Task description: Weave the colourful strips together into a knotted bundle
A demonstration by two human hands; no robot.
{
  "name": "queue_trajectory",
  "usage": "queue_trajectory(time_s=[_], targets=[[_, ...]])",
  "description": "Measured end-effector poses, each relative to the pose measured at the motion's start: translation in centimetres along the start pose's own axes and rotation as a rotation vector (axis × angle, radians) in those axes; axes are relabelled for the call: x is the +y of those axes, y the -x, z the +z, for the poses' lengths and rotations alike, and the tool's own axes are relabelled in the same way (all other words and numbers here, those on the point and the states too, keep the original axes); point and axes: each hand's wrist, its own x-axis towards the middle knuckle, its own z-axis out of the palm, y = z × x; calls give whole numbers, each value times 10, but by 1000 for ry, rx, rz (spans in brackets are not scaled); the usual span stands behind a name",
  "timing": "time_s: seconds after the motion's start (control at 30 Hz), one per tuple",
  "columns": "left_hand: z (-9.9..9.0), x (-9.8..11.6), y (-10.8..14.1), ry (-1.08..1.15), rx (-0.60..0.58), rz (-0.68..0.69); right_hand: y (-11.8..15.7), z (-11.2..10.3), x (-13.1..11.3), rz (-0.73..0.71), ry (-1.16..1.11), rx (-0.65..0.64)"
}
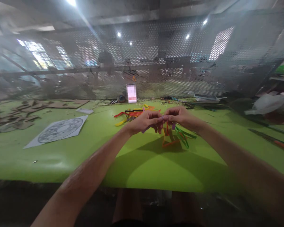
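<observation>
My left hand (148, 121) and my right hand (180, 117) meet fingertip to fingertip above the green table (156, 171). Both pinch a thin purple strip (173, 126), whose ends show below the right fingers and under the left palm; the part between the fingertips is mostly hidden. Beneath and beside the right hand lie orange strips (170, 144) and green strips (185, 137). Behind the left hand is a loose heap of red, yellow, orange and dark strips (132, 113). I cannot tell whether the strips are paper or ribbon.
A printed sheet with a round pattern (62, 130) lies at left, near brown cardboard scraps (26, 115). A phone with a lit screen (132, 93) stands against the perforated metal screen (151, 69). A white tray (206, 98) sits at the back right. Long tools (272, 140) lie at right.
</observation>
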Motion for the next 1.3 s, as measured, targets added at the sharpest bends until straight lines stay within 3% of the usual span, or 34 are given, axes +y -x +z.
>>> queue_trajectory(time_s=[0.27,0.83,1.3], targets=[[-1,-6,-2,-175,-7,24,-2,-4,0,-66,147,-84],[-14,-19,-5,-300,-59,-58,-4,-1,2,-66,390,-89],[-14,-30,-6,-56,-116,-34,-5,-6,1,-120,529,-126]])
